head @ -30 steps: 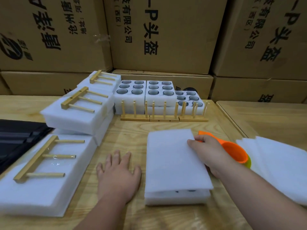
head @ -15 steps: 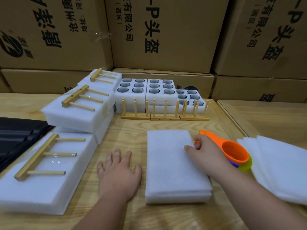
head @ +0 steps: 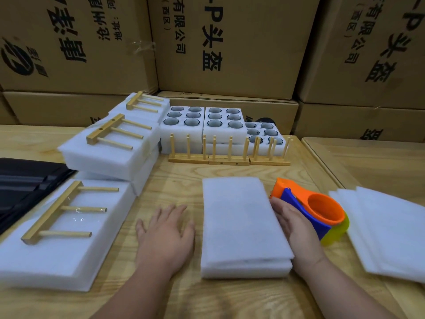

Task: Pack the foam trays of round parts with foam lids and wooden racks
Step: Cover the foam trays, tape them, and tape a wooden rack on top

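A white foam tray with a foam lid (head: 241, 224) on it lies in front of me on the wooden table (head: 179, 176). My left hand (head: 165, 236) lies flat on the table just left of it, fingers spread. My right hand (head: 293, 223) rests against the tray's right edge with straight fingers. Three open foam trays of round parts (head: 202, 123) stand at the back, and three upright wooden racks (head: 228, 153) line up before them. At the left, packed foam trays (head: 57, 238) each carry a wooden rack (head: 62, 210) lying flat.
An orange and blue tape dispenser (head: 315, 215) lies right of my right hand. A pile of loose foam lids (head: 388, 229) sits at the far right. A black sheet (head: 25, 180) lies at the left edge. Printed cardboard boxes (head: 230, 47) wall off the back.
The lid, held raised above the tray a second ago, now lies flat on it. My right hand has slid off the lid to the tray's right side. The left hand has stayed put.
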